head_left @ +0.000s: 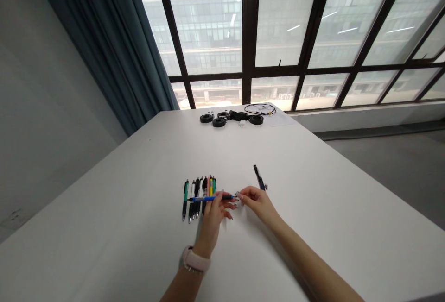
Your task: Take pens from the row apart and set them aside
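My left hand (216,207) is closed around a blue pen (205,198) with a black grip, held level above the table and pointing right. Fingers of my right hand (255,200) pinch together at the pen's right end, around a small silvery piece (238,194); whether it is joined to the pen cannot be made out. Below and to the left of the held pen lies a row of pens (193,209) with green, white, black, pink and yellow bodies, partly covered by my left hand. Just beyond my right hand lies a dark pen (258,175), its near end beside a small shiny part (266,186).
Several black rolls (219,122) sit at the far end of the white table (139,186), near a coiled black cable (260,109) and a sheet of paper (283,120). A blue curtain (121,52) hangs at the left, and windows stand behind the table.
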